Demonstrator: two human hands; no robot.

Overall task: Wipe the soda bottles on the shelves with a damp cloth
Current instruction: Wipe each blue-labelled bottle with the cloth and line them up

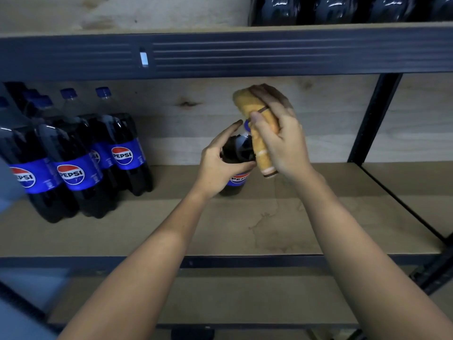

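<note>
Head camera looks down into a dark blue metal shelving rack with pale plywood boards [318, 217], its ribbed steel front beam crossing the top of the view and a slim upright post standing at the right. The board at the rack's middle level is matte and grainy, marked with a faint stain just right of its centre. At the left end of that board stands a cluster of tall dark cola bottles in clear plastic with blue Pepsi labels and blue screw caps [73, 155], their glossy shoulders catching light. On the rack's upper level, at its right end, sit shrink-wrapped packs of dark bottles [343, 8], the film shiny and wrinkled. Near the centre of the middle board, well apart from the cluster, stands a single upright dark cola bottle with a blue Pepsi label [239, 153]. The left hand [220, 165] grips this bottle around its rounded shoulder, fingers curled round the far side and thumb on the near side. The right hand [282, 141] clutches a folded yellow-orange terry cloth with a brown and white edge stripe [262, 133], soft and nubby, thumb pressed across its front. The cloth hangs down against the right side of the single bottle's neck and shoulder, covering most of the blue cap.
</note>
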